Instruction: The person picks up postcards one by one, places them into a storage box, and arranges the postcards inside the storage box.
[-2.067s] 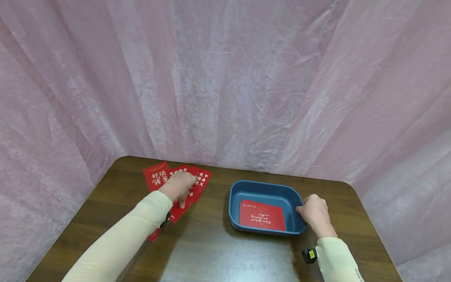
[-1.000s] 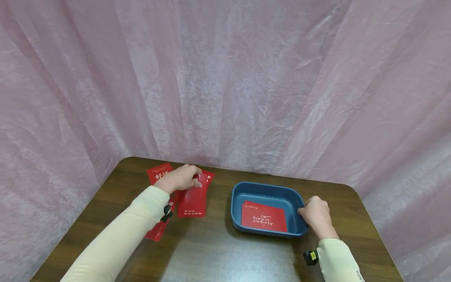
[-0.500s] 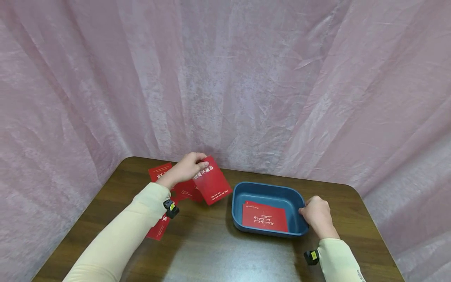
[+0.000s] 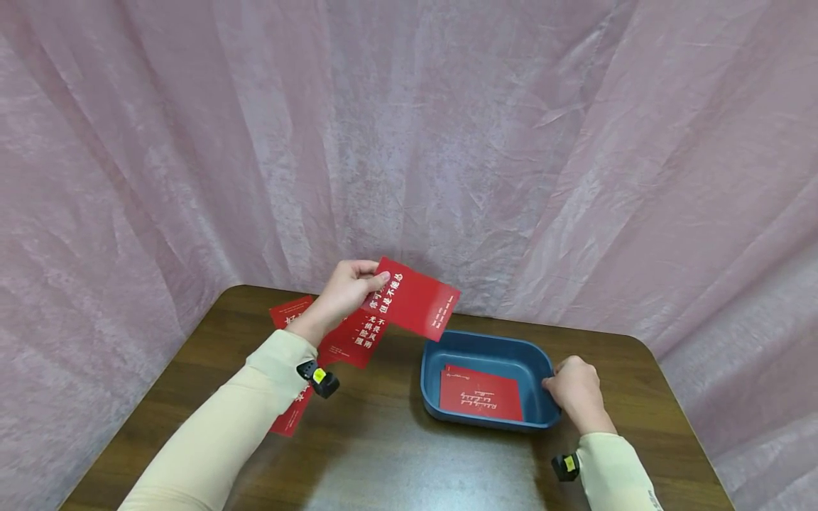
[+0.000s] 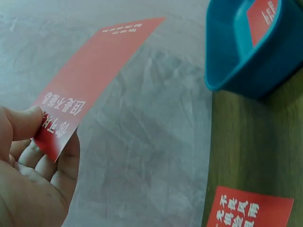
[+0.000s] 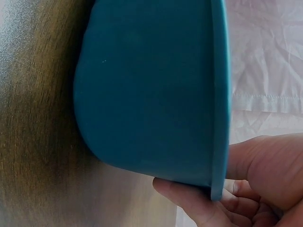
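My left hand (image 4: 348,287) pinches one end of a red card with white lettering (image 4: 415,304), lifted above the table just left of a blue tray (image 4: 488,342). In the left wrist view, thumb and fingers (image 5: 28,124) clamp the red card (image 5: 90,75), and the blue tray (image 5: 251,61) shows at upper right. Another red card (image 4: 481,392) lies flat inside the tray. My right hand (image 4: 574,390) grips the tray's right rim; the right wrist view shows fingers (image 6: 189,201) curled under the tray's edge (image 6: 218,109).
More red cards (image 4: 348,337) lie fanned on the dark wooden table (image 4: 396,461) at the left, partly under my forearm. One such card (image 5: 248,213) shows in the left wrist view. A pink cloth (image 4: 447,142) hangs around the table on all far sides.
My left hand picked one card from the fanned pile, raised it and carried it rightward toward the tray. The right hand and the tray stayed still.
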The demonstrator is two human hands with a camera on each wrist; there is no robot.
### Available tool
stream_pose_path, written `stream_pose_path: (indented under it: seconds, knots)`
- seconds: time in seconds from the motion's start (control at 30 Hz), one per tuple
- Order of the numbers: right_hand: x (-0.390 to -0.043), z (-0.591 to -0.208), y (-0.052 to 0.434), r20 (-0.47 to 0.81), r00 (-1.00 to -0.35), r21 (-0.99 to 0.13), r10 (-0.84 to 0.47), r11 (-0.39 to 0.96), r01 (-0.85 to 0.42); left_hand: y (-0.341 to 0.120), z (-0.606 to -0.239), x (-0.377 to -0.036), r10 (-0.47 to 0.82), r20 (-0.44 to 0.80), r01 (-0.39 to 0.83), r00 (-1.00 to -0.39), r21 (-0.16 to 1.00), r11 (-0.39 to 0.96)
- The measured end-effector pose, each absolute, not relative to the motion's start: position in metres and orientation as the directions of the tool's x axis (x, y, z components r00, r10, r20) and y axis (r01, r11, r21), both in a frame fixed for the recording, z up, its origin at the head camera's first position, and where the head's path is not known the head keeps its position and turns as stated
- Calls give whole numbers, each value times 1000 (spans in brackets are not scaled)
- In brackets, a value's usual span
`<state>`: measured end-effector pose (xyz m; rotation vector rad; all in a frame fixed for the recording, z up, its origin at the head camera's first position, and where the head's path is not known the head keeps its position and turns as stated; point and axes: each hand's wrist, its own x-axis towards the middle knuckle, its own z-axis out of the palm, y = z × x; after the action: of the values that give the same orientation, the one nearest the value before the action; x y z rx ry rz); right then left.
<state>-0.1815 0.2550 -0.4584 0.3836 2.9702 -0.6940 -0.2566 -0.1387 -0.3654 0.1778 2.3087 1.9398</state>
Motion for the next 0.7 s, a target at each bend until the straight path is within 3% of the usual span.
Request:
stream_pose_path:
  seconds: [0.33, 0.7]
  knots:
    - [-181, -458, 256, -115, -968, -429, 222, 868, 250, -123, -360, -250, 183, 75, 91, -980, 992, 84]
    - [-182, -459, 255, -111, -968, -431, 227, 866, 252, -107, -362, -242, 95, 102, 110, -990, 990, 84]
